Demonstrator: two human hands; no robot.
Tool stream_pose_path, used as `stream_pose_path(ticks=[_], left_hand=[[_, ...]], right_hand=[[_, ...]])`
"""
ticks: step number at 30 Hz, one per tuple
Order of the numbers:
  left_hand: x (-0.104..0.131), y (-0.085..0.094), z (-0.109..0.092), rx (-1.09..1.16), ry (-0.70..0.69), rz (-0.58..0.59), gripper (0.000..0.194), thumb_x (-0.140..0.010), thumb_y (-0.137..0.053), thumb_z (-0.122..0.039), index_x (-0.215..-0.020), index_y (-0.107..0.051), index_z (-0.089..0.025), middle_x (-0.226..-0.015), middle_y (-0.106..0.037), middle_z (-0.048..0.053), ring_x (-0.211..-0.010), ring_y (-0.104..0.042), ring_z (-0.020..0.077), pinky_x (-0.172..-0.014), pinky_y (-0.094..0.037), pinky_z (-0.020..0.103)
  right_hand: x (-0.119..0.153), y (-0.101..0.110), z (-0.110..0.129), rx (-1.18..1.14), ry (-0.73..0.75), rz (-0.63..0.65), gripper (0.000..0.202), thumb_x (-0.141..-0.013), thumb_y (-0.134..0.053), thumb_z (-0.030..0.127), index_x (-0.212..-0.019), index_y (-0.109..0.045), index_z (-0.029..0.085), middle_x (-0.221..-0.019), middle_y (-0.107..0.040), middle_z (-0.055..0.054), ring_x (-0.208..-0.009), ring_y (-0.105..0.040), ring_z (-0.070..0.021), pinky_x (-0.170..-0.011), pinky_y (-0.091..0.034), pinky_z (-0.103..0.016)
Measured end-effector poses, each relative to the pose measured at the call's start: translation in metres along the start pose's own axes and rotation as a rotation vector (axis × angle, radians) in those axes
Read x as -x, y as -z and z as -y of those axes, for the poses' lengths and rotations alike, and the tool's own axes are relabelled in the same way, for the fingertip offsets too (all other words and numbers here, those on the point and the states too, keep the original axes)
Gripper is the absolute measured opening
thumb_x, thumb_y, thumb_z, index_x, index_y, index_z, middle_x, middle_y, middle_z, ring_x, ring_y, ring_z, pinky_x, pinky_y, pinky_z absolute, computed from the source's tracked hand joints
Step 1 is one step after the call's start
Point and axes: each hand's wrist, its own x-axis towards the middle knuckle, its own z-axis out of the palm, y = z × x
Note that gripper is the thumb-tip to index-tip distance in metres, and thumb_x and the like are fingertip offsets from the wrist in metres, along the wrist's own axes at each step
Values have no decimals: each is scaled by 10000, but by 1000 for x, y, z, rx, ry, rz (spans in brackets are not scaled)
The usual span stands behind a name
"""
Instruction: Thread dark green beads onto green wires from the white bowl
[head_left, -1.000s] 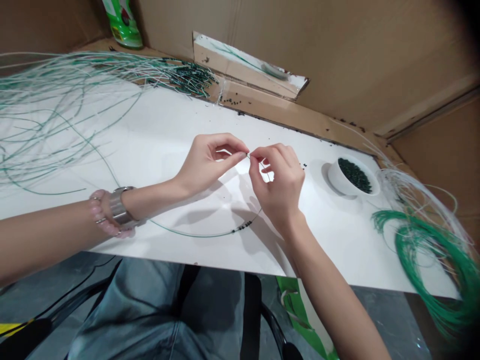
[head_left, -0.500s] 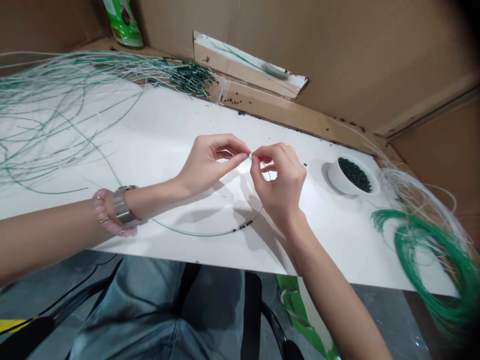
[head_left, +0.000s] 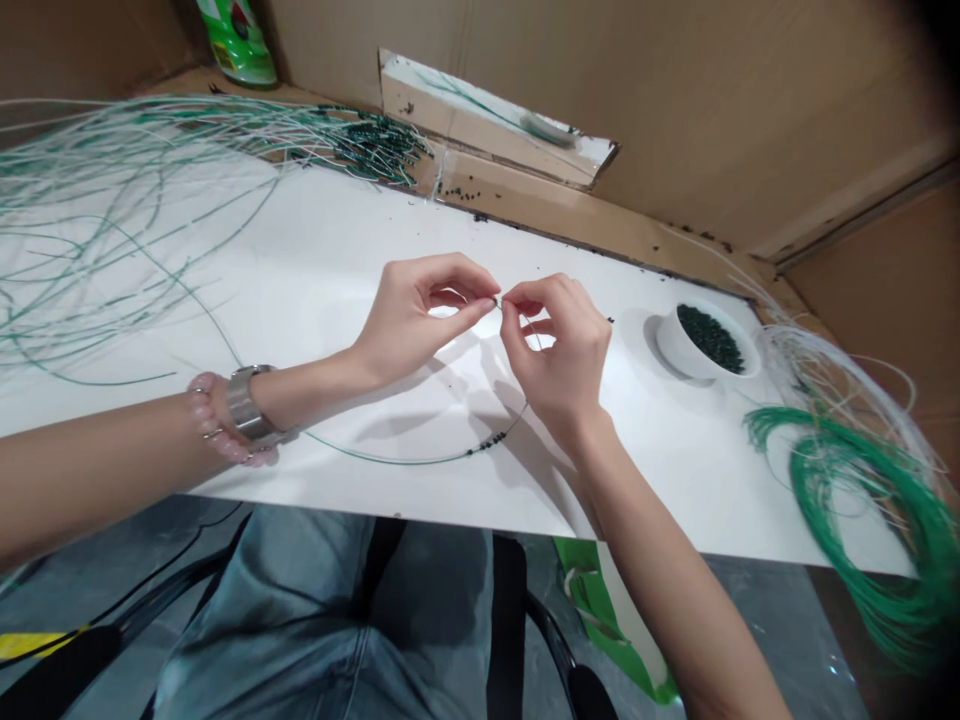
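My left hand (head_left: 427, 315) pinches a tiny dark bead (head_left: 496, 301) between thumb and forefinger. Just to its right, my right hand (head_left: 559, 345) is closed on the end of a thin cord, its fingertips almost meeting the left ones. From the right hand the cord (head_left: 405, 462) curves down and back under my left wrist, green along most of its length. Several dark beads (head_left: 487, 443) sit threaded on it, low between the hands. Whether the cord's tip passes through the pinched bead is too small to tell.
A white bowl (head_left: 667, 345) of dark green beads stands to the right, beside coils of green cord (head_left: 825, 500) and white cord (head_left: 847, 365). Beaded strands (head_left: 375, 145) spread over the back left. A green bottle (head_left: 240, 45) stands by the cardboard wall (head_left: 712, 120). Loose beads dot the cardboard edge.
The dark bead now shows more clearly at my left fingertips. Both hands keep nearly the same pose; the whole view has shifted slightly.
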Motion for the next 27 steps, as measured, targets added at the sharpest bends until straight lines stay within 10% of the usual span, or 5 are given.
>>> stream_pose_path(ticks=[27], left_hand=[[1,3,-2,-99,-112,47,41,-757,-655,-184,-788,-672,-162,-748,-686,18,-682,-631,127,-694,-566,271]], right_hand=[[-3,7,-5,289,306,103,159,-894,-410,104,-806,-496,205,-740,-533,-42,-710,-477,-182,-621,-415,-324]])
